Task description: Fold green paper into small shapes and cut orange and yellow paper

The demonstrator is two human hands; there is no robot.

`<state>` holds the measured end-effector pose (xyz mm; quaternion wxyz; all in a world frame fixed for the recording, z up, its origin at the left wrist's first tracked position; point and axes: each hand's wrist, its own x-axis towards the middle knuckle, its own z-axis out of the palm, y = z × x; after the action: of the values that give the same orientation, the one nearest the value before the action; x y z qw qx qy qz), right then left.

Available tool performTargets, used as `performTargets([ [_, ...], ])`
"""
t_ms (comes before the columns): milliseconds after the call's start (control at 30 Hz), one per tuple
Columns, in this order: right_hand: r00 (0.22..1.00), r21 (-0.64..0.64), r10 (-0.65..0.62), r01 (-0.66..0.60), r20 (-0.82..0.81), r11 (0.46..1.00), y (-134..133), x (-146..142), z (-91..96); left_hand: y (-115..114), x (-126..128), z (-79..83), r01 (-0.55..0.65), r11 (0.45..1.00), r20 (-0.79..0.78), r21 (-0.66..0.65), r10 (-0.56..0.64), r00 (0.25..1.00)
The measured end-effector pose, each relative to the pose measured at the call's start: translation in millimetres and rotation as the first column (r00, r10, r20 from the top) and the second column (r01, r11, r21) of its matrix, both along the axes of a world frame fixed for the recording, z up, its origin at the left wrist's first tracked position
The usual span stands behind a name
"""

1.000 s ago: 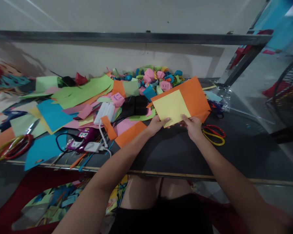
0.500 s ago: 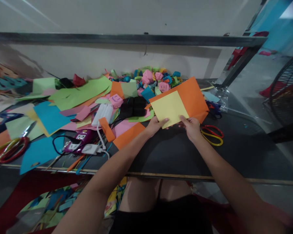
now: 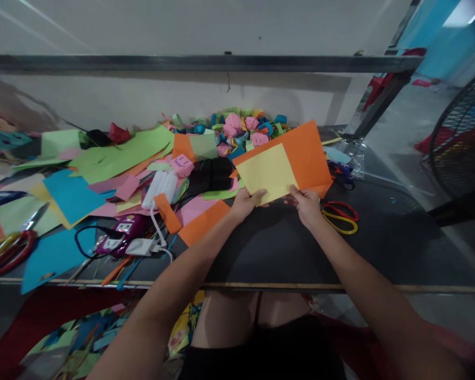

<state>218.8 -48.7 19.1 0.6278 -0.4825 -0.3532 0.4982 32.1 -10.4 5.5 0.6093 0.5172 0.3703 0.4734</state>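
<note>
A yellow sheet of paper (image 3: pixel 267 171) lies over a larger orange sheet of paper (image 3: pixel 306 153), and both are held up above the table. My left hand (image 3: pixel 246 205) is closed on the lower left edge, its thumb on the yellow sheet. At the lower right edge, my right hand (image 3: pixel 306 205) pinches the papers with thumb and fingers; the fingers behind the sheets are partly hidden. Just right of my right hand lie scissors with red and yellow handles (image 3: pixel 342 217), their blades out of sight.
Coloured paper sheets (image 3: pixel 79 192), a white power bank (image 3: pixel 160 189), a purple power strip (image 3: pixel 126 232) and a second pair of scissors (image 3: pixel 16 248) cover the left of the table. Small folded paper pieces (image 3: pixel 237 126) are heaped at the back. A fan (image 3: pixel 463 126) stands at right.
The view has shifted slightly, so the table things appear a little further left. Both hands keep their grip on the yellow and orange sheets, which have barely moved.
</note>
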Motion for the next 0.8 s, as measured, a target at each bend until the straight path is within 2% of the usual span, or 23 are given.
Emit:
performTargets([
  [267, 0.994, -0.028, 0.079, -0.082, -0.077, 0.996, -5.5, -3.7, 1.3, -2.0, -5.2, 3.7, 0.086, 0.981, 0.166, -0.176, -0.056, 0.985],
  [400, 0.994, -0.044, 0.068, -0.072, -0.084, 0.996, -5.5, -5.4, 2.3, -3.0, -5.9, 7.1, 0.135, 0.98, 0.173, -0.145, -0.109, 0.979],
  [567, 0.993, -0.127, 0.041, -0.055, -0.109, 0.99, -5.2, -2.9, 7.6, -2.2, -8.7, 6.8, 0.148, 0.984, 0.121, -0.1, -0.136, 0.983],
  [667, 0.992, -0.126, 0.006, -0.022, -0.127, 0.992, -5.6, 0.4, 9.0, -2.2, -9.4, 5.2, 0.157, 0.984, 0.076, -0.082, -0.151, 0.986],
  [800, 0.992, -0.109, 0.048, -0.061, -0.114, 0.992, -5.5, 2.8, 7.0, -1.2, -10.8, 4.5, 0.135, 0.985, 0.063, -0.105, -0.129, 0.99],
])
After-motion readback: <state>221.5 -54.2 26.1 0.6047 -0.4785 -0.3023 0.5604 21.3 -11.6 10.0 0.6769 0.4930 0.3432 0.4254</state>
